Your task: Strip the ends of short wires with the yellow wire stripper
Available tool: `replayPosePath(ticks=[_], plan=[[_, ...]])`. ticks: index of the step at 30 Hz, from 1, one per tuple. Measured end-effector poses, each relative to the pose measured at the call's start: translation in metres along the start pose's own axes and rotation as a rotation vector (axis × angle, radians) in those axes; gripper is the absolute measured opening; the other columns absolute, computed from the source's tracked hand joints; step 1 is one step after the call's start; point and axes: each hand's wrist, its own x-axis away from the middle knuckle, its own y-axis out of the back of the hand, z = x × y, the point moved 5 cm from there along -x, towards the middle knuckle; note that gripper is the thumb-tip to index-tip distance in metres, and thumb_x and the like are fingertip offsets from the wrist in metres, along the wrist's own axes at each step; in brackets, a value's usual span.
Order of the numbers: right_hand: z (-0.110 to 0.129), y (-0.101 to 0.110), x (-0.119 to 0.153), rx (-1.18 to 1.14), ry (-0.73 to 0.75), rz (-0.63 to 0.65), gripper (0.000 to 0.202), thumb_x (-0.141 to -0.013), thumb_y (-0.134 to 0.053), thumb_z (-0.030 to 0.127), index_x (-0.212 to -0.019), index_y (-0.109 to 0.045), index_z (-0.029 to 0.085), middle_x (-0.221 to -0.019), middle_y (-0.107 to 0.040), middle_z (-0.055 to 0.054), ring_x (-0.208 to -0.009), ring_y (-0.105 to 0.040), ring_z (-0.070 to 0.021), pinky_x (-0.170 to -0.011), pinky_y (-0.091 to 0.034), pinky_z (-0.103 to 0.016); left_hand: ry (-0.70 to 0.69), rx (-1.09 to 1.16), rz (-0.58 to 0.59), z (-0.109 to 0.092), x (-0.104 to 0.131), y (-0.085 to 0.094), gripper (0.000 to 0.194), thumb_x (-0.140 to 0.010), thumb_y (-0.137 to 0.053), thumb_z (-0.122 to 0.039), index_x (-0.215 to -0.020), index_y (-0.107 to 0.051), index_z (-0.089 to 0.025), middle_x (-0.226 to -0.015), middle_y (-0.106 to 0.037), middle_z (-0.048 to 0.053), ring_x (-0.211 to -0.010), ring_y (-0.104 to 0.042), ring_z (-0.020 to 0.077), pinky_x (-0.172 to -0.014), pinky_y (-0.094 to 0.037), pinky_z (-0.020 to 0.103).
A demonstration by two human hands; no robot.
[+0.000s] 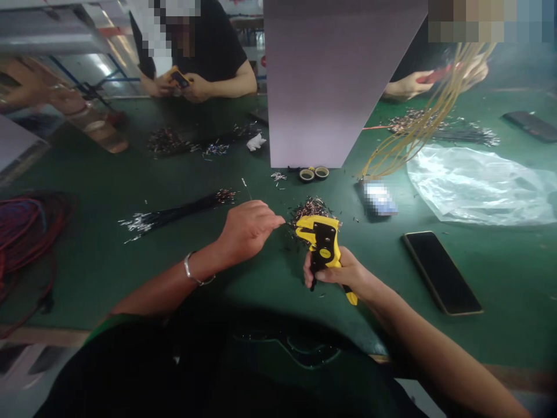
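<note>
My right hand (335,270) is wrapped round the handles of a yellow and black wire stripper (324,244), its jaws pointing left. Just left of the jaws, my left hand (250,229) pinches a thin dark wire (287,224), whose short end reaches to the tool. The wire's other end, with a silvery terminal (244,182), sticks up behind my left hand. Behind the jaws lies a pile of stripped scraps (314,208), copper-coloured and black. Left of my left hand, a bundle of black wires (178,213) rests on the green table (243,290).
A phone (441,273) lies at right, near a clear plastic bag (483,186). A pale upright panel (322,81) stands ahead, with two small rings (314,173) at its foot. Red cable coils (30,238) lie at left. Two people sit opposite, hands holding tools.
</note>
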Motion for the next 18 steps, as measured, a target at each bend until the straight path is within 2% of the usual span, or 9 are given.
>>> replayPosePath(ticks=[18], plan=[[-0.0026,-0.0036,0.0035,-0.018,-0.020,-0.065,0.016,-0.069,-0.072,0.024,-0.082,-0.065,0.016,-0.066,-0.066,-0.003,-0.061,-0.062,-0.0182,-0.062,-0.051,-0.034,-0.017,0.014,0.000,-0.0029,-0.0007,0.0022,0.022,-0.095,-0.051,-0.019,-0.090,-0.072,-0.024,-0.080,-0.075,-0.001,-0.077,-0.068,0.0141,-0.075,-0.055,0.031]])
